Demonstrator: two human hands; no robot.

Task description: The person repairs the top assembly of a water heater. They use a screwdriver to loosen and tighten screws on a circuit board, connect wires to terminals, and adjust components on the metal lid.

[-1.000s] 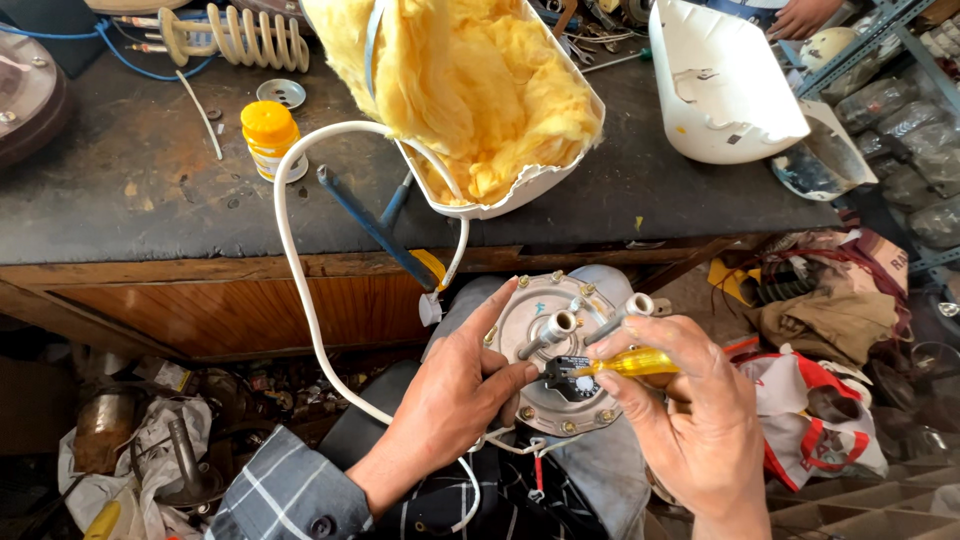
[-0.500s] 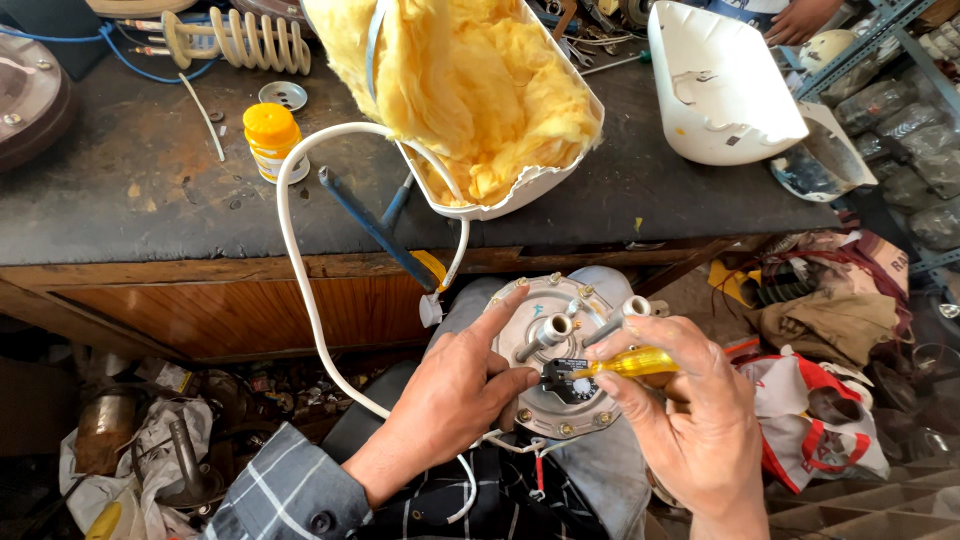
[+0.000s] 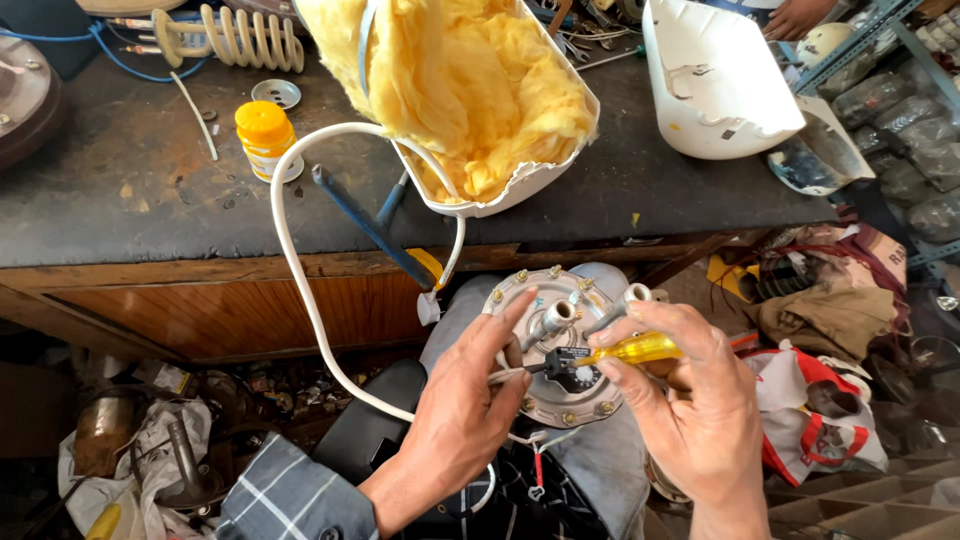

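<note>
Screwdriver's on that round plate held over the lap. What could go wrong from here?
1. The yellow-handled screwdriver in the right hand works close to the left hand steadying the round metal plate; a slip could jab the fingers.
2. The plate rests on the lap, not on the dark workbench, so it may tilt under pressure.
3. The white cable loops off the bench to the plate; tugging it might drag the yellow insulation-filled white casing.

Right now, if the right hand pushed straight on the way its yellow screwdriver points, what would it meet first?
Likely the black dial on the round metal plate; the right hand aims the yellow screwdriver there, though contact is unclear.
</note>
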